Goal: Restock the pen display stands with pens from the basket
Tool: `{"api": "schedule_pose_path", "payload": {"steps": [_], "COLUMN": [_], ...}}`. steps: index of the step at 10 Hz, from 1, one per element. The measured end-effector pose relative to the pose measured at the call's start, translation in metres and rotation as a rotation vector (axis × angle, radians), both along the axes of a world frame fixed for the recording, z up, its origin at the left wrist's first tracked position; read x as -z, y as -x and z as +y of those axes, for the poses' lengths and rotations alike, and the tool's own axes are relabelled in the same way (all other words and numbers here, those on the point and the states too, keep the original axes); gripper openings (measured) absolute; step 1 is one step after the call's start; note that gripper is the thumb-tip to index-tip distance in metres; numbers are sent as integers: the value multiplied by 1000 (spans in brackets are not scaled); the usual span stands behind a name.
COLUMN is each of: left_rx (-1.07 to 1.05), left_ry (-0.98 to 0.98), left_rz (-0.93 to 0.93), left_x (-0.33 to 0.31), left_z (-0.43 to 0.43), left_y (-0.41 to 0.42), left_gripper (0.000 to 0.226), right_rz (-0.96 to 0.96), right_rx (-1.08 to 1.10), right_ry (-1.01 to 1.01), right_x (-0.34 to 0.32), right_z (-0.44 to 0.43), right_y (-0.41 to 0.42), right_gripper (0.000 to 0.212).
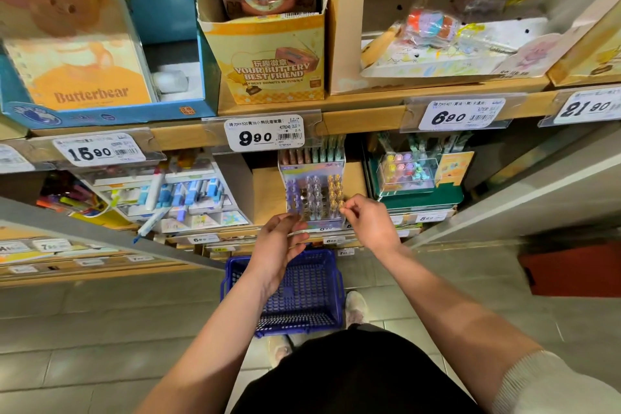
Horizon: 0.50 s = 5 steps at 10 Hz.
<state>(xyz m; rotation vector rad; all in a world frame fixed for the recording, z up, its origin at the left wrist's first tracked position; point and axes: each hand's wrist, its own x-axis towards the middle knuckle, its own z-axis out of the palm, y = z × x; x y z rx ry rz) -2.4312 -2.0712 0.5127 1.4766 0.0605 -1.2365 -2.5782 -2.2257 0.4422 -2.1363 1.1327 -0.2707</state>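
Head view, looking down the shelving. Pen display stand [314, 191] stands on the lower shelf [268, 191], directly below the price tag marked 9.90 [265, 134]. It carries 3 groups of upright pens: purple-topped pens [294, 193] at the left, clear-topped pens [314, 193] in the middle, yellow-topped pens [335, 190] at the right.

My right hand [371, 222] is at the stand's front right corner. Its thumb and forefinger are pressed together on the front yellow-topped pen [340, 208], which sits in the stand.

My left hand [279, 245] hovers just below the stand's front left corner, palm turned towards the right hand, fingers loosely bent. Blur covers the fingertips, and I cannot tell whether they hold a pen. The 2 hands are near each other, not touching.

Blue basket [302, 299] rests on the tiled floor [100, 329] beneath my forearms, between the shelf base and my 2 shoes [356, 307]; its mesh bottom shows.

Right of the stand sits a green display [420, 191] of pastel items. Left of it is a white stand [174, 195] of blue-capped pens.
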Motion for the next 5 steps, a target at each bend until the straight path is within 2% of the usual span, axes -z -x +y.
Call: {"api": "schedule_pose_path", "payload": {"steps": [2,3,4,5], "left_rx": [11,18,28,4], "left_ry": [6,5,10,40], "left_rz": [1,2,-7,-24], "left_x": [1,-1,-2,-3], "left_z": [0,0,0,-4], "left_y": [-2,-1,0,-2], "left_gripper": [29,29,28,27], "right_rz": [119,216,285,170], "right_rx": [-6,21,62,195], "right_ry": [38,-49,-140,-314], "right_x": [0,-1,-1,-19], "right_z": [-4,-4,-4,-4], "right_y": [-7,-8,-5,4], "right_gripper": [5,11,29,40]}}
